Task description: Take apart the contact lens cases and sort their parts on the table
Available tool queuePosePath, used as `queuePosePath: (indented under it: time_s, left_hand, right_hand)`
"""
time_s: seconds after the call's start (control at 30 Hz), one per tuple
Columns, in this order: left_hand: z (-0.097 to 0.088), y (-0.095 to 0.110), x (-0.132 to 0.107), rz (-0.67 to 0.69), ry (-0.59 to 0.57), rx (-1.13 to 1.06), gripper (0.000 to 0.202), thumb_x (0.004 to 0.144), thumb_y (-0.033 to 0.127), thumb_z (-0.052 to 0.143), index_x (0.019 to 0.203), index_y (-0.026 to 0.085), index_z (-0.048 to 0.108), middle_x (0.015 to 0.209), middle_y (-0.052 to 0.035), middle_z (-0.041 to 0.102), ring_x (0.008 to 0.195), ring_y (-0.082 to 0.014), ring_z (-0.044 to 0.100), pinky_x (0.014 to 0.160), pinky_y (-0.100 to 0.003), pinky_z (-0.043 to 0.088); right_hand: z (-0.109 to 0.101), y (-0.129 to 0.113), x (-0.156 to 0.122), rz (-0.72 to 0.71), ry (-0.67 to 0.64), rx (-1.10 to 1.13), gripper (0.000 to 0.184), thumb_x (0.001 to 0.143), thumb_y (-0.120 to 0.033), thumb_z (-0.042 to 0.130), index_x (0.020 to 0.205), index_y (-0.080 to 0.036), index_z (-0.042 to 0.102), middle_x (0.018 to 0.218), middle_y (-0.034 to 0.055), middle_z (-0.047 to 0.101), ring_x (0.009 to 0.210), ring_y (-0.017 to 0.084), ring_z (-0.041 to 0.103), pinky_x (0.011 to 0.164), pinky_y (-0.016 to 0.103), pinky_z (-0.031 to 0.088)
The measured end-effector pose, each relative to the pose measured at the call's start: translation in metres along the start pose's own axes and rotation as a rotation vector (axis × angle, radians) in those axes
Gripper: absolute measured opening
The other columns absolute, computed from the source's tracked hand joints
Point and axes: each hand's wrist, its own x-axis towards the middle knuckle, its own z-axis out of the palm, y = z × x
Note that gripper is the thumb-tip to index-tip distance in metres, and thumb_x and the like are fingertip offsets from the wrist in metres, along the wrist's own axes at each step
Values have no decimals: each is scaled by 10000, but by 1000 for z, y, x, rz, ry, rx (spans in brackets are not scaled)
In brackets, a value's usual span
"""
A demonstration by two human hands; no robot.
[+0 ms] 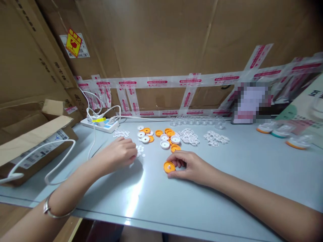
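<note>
My right hand [188,165] grips a round orange cap [168,167] by its edge, thumb and fingers on either side. A small white piece sits in the cap's middle. My left hand [122,151] hovers over the table with fingers curled together, beside a cluster of small white pieces [140,150]. Whatever those fingers pinch is hidden. More small white discs [121,133] lie behind the left hand. Farther back are mixed orange caps [158,133] and white caps [165,144]. Flat white openwork parts [188,136] are heaped to their right, with another pile [215,137] beyond.
Clear plastic cups [196,120] line the table's back. A phone-like object [248,104], blurred out, leans against the cardboard [161,43]. Clear domed items with coloured bases [299,142] stand at right. A power strip [101,124], white cables and an open carton [35,148] occupy the left.
</note>
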Motion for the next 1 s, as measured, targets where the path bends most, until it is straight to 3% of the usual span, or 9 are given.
queuePosePath:
  time_s: [0.13,0.23,0.4,0.57,0.77,0.9,1.0]
  left_hand:
    - [16,3,-13,57,48,111,295,879,136,356,689,161,581,671,-37,593,680,-145,491,634,-288,294]
    - [16,7,-12,43,61,100,260,889,171,387,743,163,602,705,-34,610,704,-146,506,636,-283,292]
    - [11,33,13,-13,149,-38,209,891,239,428,839,166,616,793,-36,629,755,-150,532,654,-269,323]
    - [20,55,43,67,136,-192,187,879,228,455,833,180,629,794,-25,627,748,-142,535,645,-254,339]
    - [31,52,56,132,172,-190,155,849,209,501,766,172,627,729,-9,619,698,-135,524,604,-251,324]
    - [34,49,55,224,266,-89,223,885,198,446,736,158,607,707,-11,618,690,-133,523,618,-271,311]
    - [33,47,54,288,275,-36,246,907,189,410,745,153,592,691,-11,609,680,-126,517,625,-281,300]
  right_hand:
    - [0,2,0,-2,7,-2,243,658,-337,691,818,-164,628,699,-1,544,642,113,473,586,228,384]
    - [1,2,0,1,10,13,239,656,-321,693,818,-154,637,695,0,544,638,112,476,585,226,386]
    - [2,5,2,-17,19,35,290,653,-352,696,845,-139,659,682,3,537,622,108,469,575,228,383]
    - [2,8,3,-63,17,46,271,664,-360,689,813,-134,672,628,-8,505,596,104,446,546,222,363]
    - [1,7,3,-90,7,3,203,676,-328,687,755,-142,673,598,-14,499,587,101,430,531,216,343]
    - [1,8,3,-102,17,14,202,677,-315,683,774,-138,676,591,-14,508,583,100,435,532,213,349]
    - [2,8,2,-104,25,9,182,680,-305,676,745,-136,668,580,-16,508,564,95,422,513,210,335]
